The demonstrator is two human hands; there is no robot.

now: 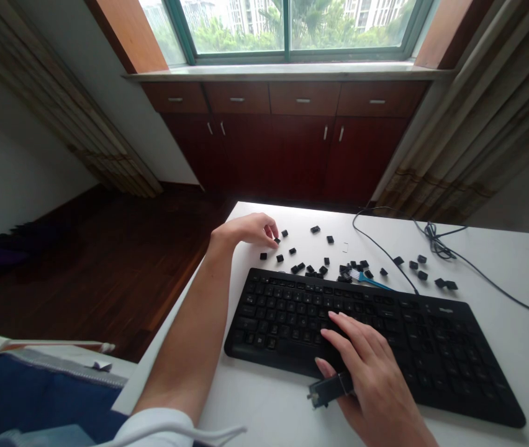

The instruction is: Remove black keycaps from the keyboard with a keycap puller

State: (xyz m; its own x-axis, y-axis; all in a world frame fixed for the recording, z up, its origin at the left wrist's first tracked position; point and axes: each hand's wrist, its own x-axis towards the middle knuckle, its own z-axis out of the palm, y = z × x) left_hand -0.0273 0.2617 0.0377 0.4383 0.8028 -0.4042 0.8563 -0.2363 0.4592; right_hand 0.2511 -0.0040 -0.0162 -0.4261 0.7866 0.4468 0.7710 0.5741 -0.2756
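Observation:
A black keyboard (292, 347) lies at a slant across the white table, with most keys seated in its left part. Beyond its top left corner, my left hand (253, 230) rests at the table's edge, thumb and fingers pinched at a small black keycap (277, 240). My right hand (376, 363) lies over the keyboard's middle, fingertips stretched onto the keys. A short black tool with a metal-looking end (330, 390) is held between its thumb and palm; the exact kind is unclear. Loose keycaps (315, 229) are scattered behind the keyboard.
A blue-handled brush (369, 279) lies among keycaps against the keyboard's back edge. A black cable (380, 247) runs behind it, with a tied bundle (438, 241) farther right. At lower left stands a chair with dark blue cloth (36, 397). Cabinets (274, 149) line the window wall.

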